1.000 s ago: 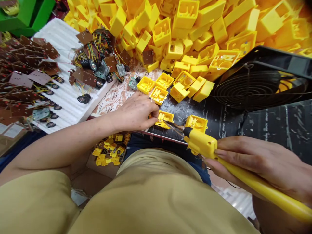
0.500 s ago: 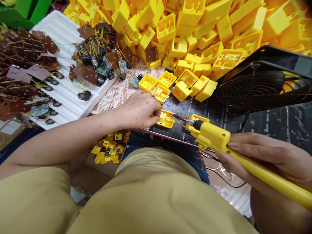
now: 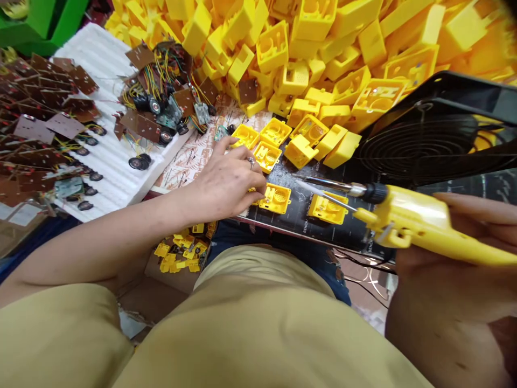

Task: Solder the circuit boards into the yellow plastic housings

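Note:
In my right hand (image 3: 456,269) is a yellow soldering gun (image 3: 420,215). Its metal tip and a thin feed tube point left, over the dark bench. My left hand (image 3: 232,180) rests at the bench edge, with its thumb and fingers around a small yellow plastic case (image 3: 253,190), mostly covered. One finger reaches forward toward an open yellow case (image 3: 244,134). Right beside the thumb lies another open case (image 3: 275,198) with a round speaker grille. A further case (image 3: 329,207) sits below the gun's tip.
A heap of yellow cases (image 3: 315,70) fills the back. At right leans a black fan (image 3: 420,134). Brown circuit boards (image 3: 141,124) with wires and small speakers lie on white foam (image 3: 109,161) at left. Below the bench is a box of yellow parts (image 3: 181,250).
The soldering gun has drawn back to the right and tilted flatter, away from the case beside my left thumb. My left hand has spread somewhat, with a finger lifting forward.

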`<state>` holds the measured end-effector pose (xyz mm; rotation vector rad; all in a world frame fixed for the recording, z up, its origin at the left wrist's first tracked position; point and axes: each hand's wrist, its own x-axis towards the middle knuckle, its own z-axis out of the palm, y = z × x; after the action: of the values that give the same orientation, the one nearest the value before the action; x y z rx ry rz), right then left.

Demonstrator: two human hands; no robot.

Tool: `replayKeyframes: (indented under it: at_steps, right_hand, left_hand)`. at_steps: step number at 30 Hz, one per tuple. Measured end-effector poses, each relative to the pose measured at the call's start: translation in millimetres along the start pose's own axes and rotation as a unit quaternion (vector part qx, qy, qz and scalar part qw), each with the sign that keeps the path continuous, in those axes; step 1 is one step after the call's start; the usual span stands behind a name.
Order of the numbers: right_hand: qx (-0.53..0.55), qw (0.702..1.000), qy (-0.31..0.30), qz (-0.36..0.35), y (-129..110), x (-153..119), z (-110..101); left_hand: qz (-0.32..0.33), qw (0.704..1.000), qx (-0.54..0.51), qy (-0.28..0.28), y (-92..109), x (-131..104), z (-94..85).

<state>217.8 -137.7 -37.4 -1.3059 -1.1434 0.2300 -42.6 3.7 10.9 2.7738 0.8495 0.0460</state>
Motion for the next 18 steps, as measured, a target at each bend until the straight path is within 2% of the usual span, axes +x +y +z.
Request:
replayKeyframes:
  at_steps: [2, 6, 9, 11, 13, 15, 16, 18]
  right_hand:
    - [-0.005, 1.000, 0.025, 0.013, -8.5, 0.1, 5.8]
    - [-0.025, 0.999, -0.024, -0.024, -18.3, -2.0, 8.8]
    - [-0.052, 0.993, -0.098, -0.031, -24.0, -5.7, 6.5]
    - [-0.082, 0.990, -0.110, 0.008, -33.2, -9.2, 5.7]
    - [-0.116, 0.987, -0.077, 0.086, -44.5, -12.7, 5.0]
    - [-0.147, 0.979, -0.054, 0.132, -51.3, -14.7, 2.5]
    - [-0.160, 0.977, -0.056, 0.131, -51.2, -14.7, 0.4]
    - [-0.170, 0.976, -0.115, 0.071, -43.1, -12.8, -4.8]
  left_hand:
    - [-0.009, 0.999, -0.018, 0.034, -3.8, -2.3, 1.4]
    - [-0.020, 0.998, -0.044, 0.035, -7.4, 4.5, 9.7]
    - [-0.025, 0.999, -0.011, 0.024, -6.0, 12.1, 13.7]
    - [-0.017, 1.000, 0.010, 0.009, -4.9, 13.5, 12.2]
    - [-0.006, 1.000, 0.015, -0.008, -4.0, 12.2, 8.5]
    - [-0.004, 1.000, 0.019, -0.019, -2.8, 10.8, 4.9]
    - [-0.006, 0.999, 0.024, -0.022, -2.1, 10.7, 3.8]
    - [-0.012, 0.999, 0.039, -0.026, -0.3, 12.2, 3.1]
